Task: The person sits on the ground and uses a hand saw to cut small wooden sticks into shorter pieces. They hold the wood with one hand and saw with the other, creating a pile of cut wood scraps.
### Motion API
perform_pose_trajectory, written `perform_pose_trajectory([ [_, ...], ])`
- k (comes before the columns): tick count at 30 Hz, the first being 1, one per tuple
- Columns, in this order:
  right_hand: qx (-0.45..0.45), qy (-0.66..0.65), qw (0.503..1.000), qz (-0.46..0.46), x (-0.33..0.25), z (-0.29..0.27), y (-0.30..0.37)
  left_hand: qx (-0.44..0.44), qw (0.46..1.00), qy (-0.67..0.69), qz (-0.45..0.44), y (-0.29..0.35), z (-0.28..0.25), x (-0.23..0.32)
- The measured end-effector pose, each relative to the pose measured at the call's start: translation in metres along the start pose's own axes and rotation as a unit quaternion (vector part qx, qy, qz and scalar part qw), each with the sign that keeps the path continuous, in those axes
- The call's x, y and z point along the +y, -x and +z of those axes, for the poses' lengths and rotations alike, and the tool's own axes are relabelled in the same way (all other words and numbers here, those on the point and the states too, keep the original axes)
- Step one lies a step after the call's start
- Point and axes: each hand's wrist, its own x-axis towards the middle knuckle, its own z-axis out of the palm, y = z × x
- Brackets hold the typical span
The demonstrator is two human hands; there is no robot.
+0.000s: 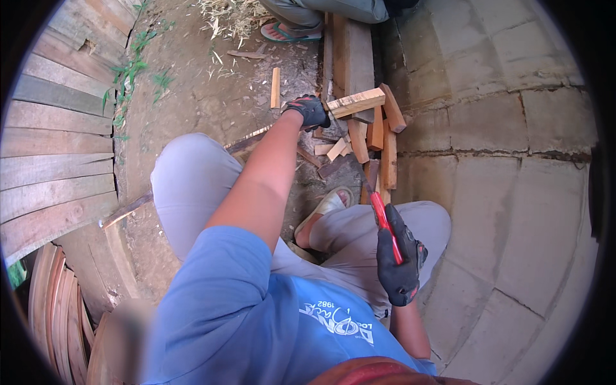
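My left hand [308, 111], in a black glove, is closed around the left end of a pale wood block [357, 102]. The block lies across a thick timber beam [359, 61] and a heap of offcuts. In my right hand [401, 260], also gloved, is the red handle of a hand saw [383, 221]. Its long, narrow, dark blade slants up and left to the block, meeting it close beside my left fingers. I cannot make out the teeth or how deep the blade sits.
Several cut wood pieces [389, 157] lie in a heap below the block. One thin stick [275, 88] rests on the dirt. A block wall [475, 205] rises at right, a plank wall [58, 147] at left. Another person's sandalled foot [292, 32] is beyond the beam.
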Motion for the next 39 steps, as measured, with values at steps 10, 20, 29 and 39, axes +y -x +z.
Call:
perform_pose_trajectory([
  [10,0.013,-0.029,0.999,-0.003,-0.026,0.057,-0.100,0.014,0.999,-0.044,0.018,-0.015,0.009,-0.022],
  [20,0.062,-0.041,0.997,-0.006,0.000,0.077,-0.132,0.286,0.952,-0.090,-0.058,0.002,0.048,0.008],
  [29,0.023,-0.108,0.994,-0.002,0.017,0.064,-0.160,0.272,0.956,-0.093,-0.058,-0.002,0.062,0.009],
  [39,0.016,-0.101,0.994,-0.032,0.055,0.094,-0.108,0.114,0.989,-0.095,-0.025,-0.004,0.016,0.006],
])
